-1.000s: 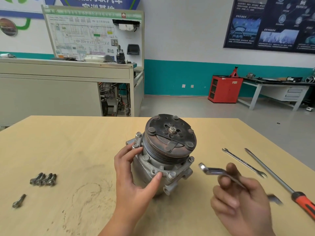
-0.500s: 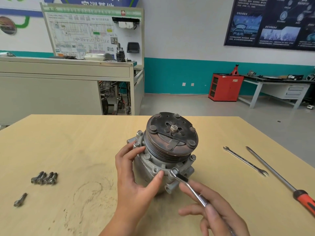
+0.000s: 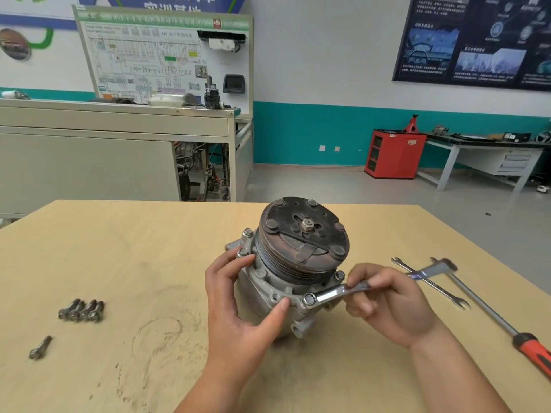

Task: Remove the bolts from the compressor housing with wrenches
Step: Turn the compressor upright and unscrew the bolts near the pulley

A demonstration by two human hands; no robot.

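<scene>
**WRENCH SEATED ON FRONT FLANGE BOLT**

The left hand [image 3: 235,317] gripped the compressor [image 3: 262,274] from its left side. The fingers were curled round the housing, and the thumb tip pressed on the front flange.

The right hand [image 3: 390,308] pinched the wrench [image 3: 334,293] at mid-shaft between thumb and fingers. The ring end of the wrench sat over a bolt [image 3: 309,300] on the front flange, just to the right of the left thumb tip. From the bolt, the shaft ran to the right and slightly upward through the right hand. Its free end projected beyond the fingers and was blurred. The bolt therefore lay to the left of the right-hand grip, at the tool's near end, and between the two hands.

The compressor stood on the table [image 3: 149,248] with its clutch plate [image 3: 301,231] facing up and tilted toward the camera. Further bolt heads were visible round the flange.

On the left of the table, well apart from the compressor, four loose bolts [image 3: 82,311] lay side by side. A single bolt [image 3: 40,348] lay nearer the front edge.

On the right, a second wrench [image 3: 432,286] lay flat beyond the right hand. A screwdriver [image 3: 492,318] with an orange handle lay beside it.

Beyond the table, a red cabinet [image 3: 393,153] stood against the far wall. A wiring board [image 3: 167,55] stood to the left, and a dark poster [image 3: 477,40] hung to the right.
</scene>
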